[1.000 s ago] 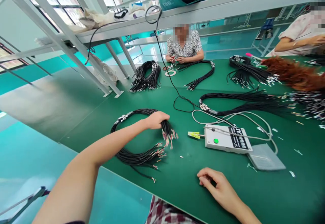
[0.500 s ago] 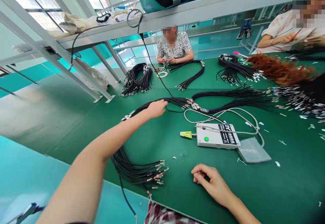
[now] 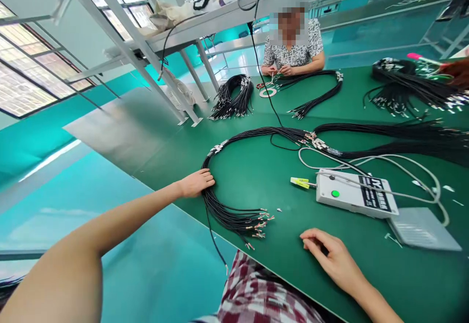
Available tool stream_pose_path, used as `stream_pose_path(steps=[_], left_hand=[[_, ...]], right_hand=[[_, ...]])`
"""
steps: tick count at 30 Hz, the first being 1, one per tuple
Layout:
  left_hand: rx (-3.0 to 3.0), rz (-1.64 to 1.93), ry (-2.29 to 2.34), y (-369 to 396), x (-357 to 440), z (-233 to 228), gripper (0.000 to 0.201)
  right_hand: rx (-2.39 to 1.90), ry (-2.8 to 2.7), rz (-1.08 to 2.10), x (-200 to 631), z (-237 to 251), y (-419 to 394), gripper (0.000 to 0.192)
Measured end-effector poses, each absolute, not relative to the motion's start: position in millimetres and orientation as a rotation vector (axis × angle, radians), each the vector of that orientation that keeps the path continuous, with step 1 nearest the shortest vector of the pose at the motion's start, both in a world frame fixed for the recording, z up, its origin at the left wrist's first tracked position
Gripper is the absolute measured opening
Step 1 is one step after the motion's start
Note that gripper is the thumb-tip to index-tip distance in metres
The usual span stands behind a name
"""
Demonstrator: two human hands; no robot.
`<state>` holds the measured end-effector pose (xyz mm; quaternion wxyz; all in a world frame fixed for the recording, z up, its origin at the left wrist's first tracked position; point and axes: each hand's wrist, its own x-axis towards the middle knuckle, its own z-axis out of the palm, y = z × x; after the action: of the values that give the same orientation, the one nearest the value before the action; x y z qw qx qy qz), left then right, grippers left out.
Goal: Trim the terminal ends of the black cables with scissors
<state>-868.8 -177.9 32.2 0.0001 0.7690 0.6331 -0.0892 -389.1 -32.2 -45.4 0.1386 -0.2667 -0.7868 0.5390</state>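
A long curved bundle of black cables (image 3: pixel 229 214) lies on the green table, its stripped ends fanned out near the front edge. My left hand (image 3: pixel 198 182) reaches out to the bundle's left bend, fingers curled over the cables. White connectors (image 3: pixel 219 147) sit on the bundle just above that hand. On the table to the right rests my right hand (image 3: pixel 333 257), its fingers curled in against the thumb with nothing visible in them. A white box with a green button (image 3: pixel 355 193) and a yellow clip (image 3: pixel 300 183) lies beyond the right hand.
A grey flat pouch (image 3: pixel 425 228) and a looped grey cord (image 3: pixel 399 157) lie by the box. More black cable bundles (image 3: pixel 234 97) lie at the back. A co-worker (image 3: pixel 293 49) sits across the table. A metal shelf frame (image 3: pixel 146 64) stands at the left.
My left hand has moved from the far upper part of the cable bundle to its left bend. The view has turned left. My right hand stays resting on the table.
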Motion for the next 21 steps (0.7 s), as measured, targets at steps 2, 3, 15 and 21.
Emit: stream_pose_path(steps=[2, 3, 15, 21], left_hand=[[2.414, -0.261, 1.894, -165.7, -864.3, 34.5, 0.016], [2.403, -0.24, 1.863, -160.0, -861.6, 37.5, 0.013], [1.745, 0.851, 2.763, -154.2, -814.6, 112.8, 0.032], [1.405, 0.235, 2.986, -141.8, -748.5, 68.0, 0.018]], right_hand=[[-0.778, -2.257, 1.556, -388.6, -44.2, -33.0, 0.027], [-0.779, -2.24, 1.568, -388.1, -43.8, -32.9, 0.027], [-0.835, -1.869, 1.777, -389.7, -39.2, -27.0, 0.036], [-0.878, -1.855, 1.768, -383.1, -39.7, -25.9, 0.033]])
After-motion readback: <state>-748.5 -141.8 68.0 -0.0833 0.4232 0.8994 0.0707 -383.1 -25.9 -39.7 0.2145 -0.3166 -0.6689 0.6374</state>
